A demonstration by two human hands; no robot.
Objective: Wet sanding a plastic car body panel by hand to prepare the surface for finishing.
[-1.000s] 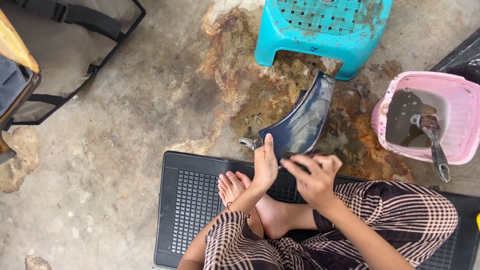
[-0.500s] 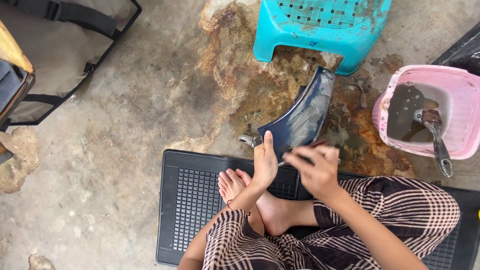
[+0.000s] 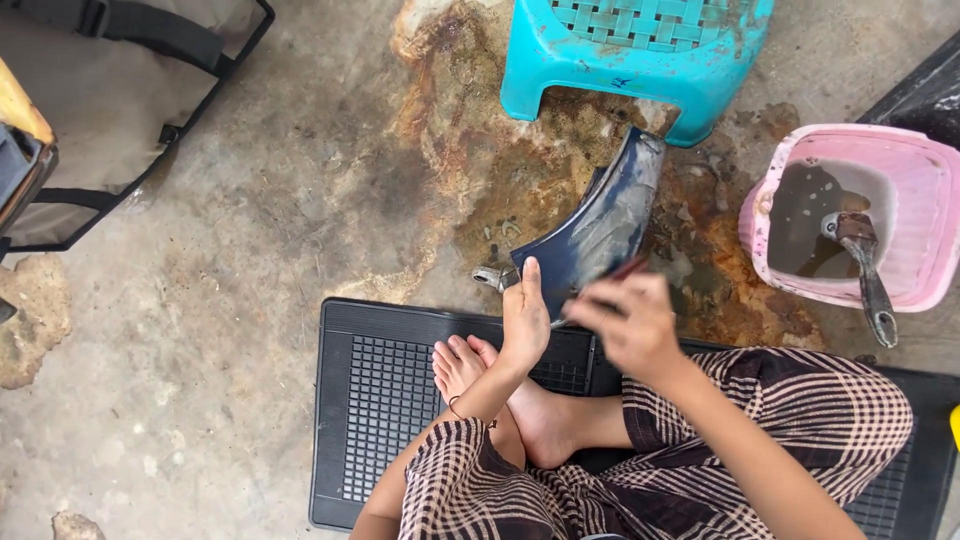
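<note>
A curved dark blue panel [image 3: 605, 225] lies on the stained concrete floor, its far end near a teal plastic stool [image 3: 640, 50]. My left hand [image 3: 525, 320] grips the panel's near edge and steadies it. My right hand [image 3: 630, 325] is blurred and holds a thin reddish-handled tool [image 3: 610, 278], perhaps a brush, against the panel's near end. A small metal bracket [image 3: 490, 277] sticks out at the panel's left corner. I sit cross-legged on a black rubber mat [image 3: 375, 400], bare feet tucked beneath my hands.
A pink plastic basin [image 3: 925, 210] with dark liquid and a metal tool [image 3: 865, 270] stands at the right. A grey bag with black straps [image 3: 120, 80] lies at the upper left. Rust-coloured stains spread across the floor around the panel.
My right hand has shifted slightly along the panel's near end with the thin tool. My left hand stays on the panel's edge.
</note>
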